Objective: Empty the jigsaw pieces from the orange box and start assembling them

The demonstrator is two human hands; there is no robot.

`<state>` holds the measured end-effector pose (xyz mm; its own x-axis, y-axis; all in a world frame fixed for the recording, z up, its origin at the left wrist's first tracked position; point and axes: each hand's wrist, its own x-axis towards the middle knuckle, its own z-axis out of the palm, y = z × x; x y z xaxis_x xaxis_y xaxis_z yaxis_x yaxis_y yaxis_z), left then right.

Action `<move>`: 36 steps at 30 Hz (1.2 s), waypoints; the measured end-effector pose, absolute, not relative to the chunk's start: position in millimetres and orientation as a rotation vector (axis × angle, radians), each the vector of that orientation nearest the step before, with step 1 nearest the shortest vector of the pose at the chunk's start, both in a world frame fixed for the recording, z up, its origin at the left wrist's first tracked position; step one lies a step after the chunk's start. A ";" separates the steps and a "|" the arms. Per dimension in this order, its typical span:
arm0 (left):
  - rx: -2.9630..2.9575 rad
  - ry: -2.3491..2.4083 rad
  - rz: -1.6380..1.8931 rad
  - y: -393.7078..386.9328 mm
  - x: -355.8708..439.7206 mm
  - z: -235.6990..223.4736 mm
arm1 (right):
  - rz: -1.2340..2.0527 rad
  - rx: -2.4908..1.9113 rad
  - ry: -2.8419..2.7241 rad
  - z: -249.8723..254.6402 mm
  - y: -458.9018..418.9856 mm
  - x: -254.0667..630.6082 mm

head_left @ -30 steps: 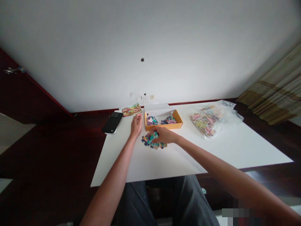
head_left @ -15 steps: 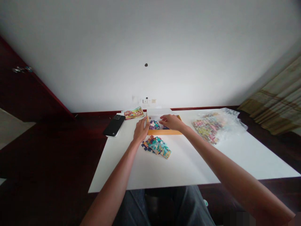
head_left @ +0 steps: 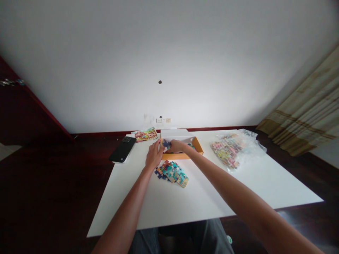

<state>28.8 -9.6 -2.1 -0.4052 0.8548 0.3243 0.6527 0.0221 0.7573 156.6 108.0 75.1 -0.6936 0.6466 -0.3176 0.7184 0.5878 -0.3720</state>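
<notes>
A yellow-orange box (head_left: 174,156) with a white inside and raised white flap stands near the table's far side. Around its left wall, my left hand (head_left: 154,154) is closed, steadying it. My right hand (head_left: 177,146) reaches inside with fingers curled down on jigsaw puzzle pieces (head_left: 166,145); the fingertips are partly hidden. More pieces show at the box's right end. In front of the box lies a loose heap of jigsaw pieces (head_left: 173,173), mostly teal, with some dark blue and orange.
On the white table (head_left: 201,197), a black phone (head_left: 123,149) lies at the left edge, beside a colourful printed sheet (head_left: 145,134). To the right is a clear plastic bag (head_left: 233,148) of puzzle pieces. A wall (head_left: 106,88) stands behind.
My right hand has moved left and lower within the box, among the pieces. My left hand stays at the box's left wall. The camera view has shifted slightly.
</notes>
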 end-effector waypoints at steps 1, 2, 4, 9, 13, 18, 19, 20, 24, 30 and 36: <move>1.565 2.074 1.323 -9.7 28.7 -1.8 | -0.833 1.170 2.614 75.7 111.9 158.6; 1.561 2.075 1.322 -9.8 28.7 -1.6 | -0.957 1.182 2.561 75.8 115.0 160.5; 1.548 2.075 1.320 -10.0 28.5 -1.1 | -1.190 1.197 2.481 74.5 118.2 163.3; 1.554 2.090 1.287 -10.8 29.2 1.3 | -1.417 1.160 2.528 62.6 112.8 163.6; 1.570 2.104 1.275 -10.4 29.1 0.3 | -1.423 1.096 2.745 64.2 111.9 164.6; 1.629 2.125 1.288 -9.4 27.6 -4.3 | -1.424 1.393 2.950 96.6 118.1 198.2; 1.633 2.128 1.289 -9.4 27.8 -4.5 | -1.467 1.428 2.984 103.1 115.3 212.9; 1.632 2.130 1.287 -9.5 28.2 -4.3 | -1.590 1.370 2.982 108.1 110.3 230.0; 1.585 2.157 1.275 -10.4 31.8 -0.4 | -1.835 1.198 2.756 104.6 75.1 305.4; 1.549 2.183 1.276 -11.6 33.5 3.0 | -1.188 1.298 2.739 61.4 44.3 353.3; 1.574 2.153 1.293 -11.0 31.3 0.7 | -0.730 1.376 2.910 66.9 47.9 357.9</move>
<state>31.3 -11.0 0.7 -0.4250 0.8424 0.3312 0.6882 0.0631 0.7227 357.9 47.9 66.9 -0.6419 0.7655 -0.0439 0.6956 0.5573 -0.4533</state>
